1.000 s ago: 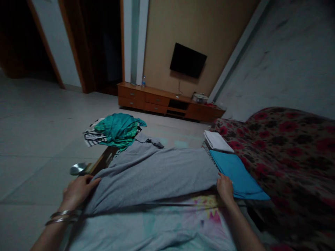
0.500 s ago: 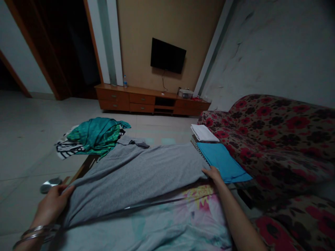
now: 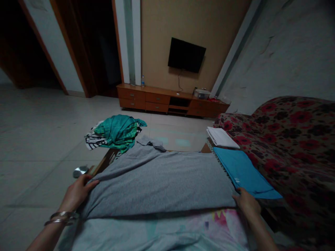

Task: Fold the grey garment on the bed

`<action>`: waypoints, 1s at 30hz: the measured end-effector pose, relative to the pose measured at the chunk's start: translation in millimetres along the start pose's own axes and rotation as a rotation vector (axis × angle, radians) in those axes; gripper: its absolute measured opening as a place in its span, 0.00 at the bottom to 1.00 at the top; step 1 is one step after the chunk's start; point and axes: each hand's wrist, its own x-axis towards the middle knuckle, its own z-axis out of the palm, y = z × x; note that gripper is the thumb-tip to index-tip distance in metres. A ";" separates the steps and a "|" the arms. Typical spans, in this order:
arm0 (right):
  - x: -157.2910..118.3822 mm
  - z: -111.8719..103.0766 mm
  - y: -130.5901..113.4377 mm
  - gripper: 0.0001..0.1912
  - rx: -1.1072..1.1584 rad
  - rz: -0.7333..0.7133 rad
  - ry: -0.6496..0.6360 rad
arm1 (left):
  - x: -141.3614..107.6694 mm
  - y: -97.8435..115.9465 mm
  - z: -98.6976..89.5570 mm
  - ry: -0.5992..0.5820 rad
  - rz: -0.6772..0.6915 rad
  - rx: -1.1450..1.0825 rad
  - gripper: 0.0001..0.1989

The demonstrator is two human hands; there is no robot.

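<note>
Fingers [image 3: 89, 184] at both ends of a long grey fold, one heap unfolded

Left hand [image 3: 75, 193], bangles at the wrist, at the left end of a grey jersey garment [image 3: 157, 181]; fingers together on the cloth, whether clamped or only resting impossible to tell. Just left of the garment, a small round metal disc [image 3: 80, 170]. Beyond the garment, a crumpled heap of teal and striped clothes [image 3: 115, 132], apparently the part left to do. Along the garment's near side, one long straight fold, seemingly done, lying over a pastel flowered sheet [image 3: 157, 232]; the rest of the garment spread flat, with no finished stack made of it yet. Right hand [image 3: 246, 204] at the garment's right end, fingers together and curled at the fold, grip equally unclear. Right of the garment, on a wooden bench [image 3: 206, 148], a flat blue folded cloth [image 3: 243, 170] touching the garment's edge and, just beyond, a neat white folded cloth [image 3: 222, 137], both apparently finished. Farther right, a red-flowered sofa [image 3: 295, 139].
</note>
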 end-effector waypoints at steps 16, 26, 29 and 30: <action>-104.6 26.6 -538.7 0.13 0.161 -1.691 -0.355 | -20.4 -18.7 3.0 0.012 0.086 -0.364 0.22; -104.6 30.0 -590.5 0.08 -0.058 -1.692 -0.542 | -21.1 -20.2 0.6 0.015 0.050 -0.373 0.21; -94.8 28.1 -597.2 0.09 0.026 -1.551 -0.520 | -21.9 -19.5 -0.2 0.007 0.053 -0.395 0.20; -92.2 29.7 -599.0 0.09 0.035 -1.533 -0.503 | -21.8 -19.3 -0.6 0.006 0.049 -0.397 0.20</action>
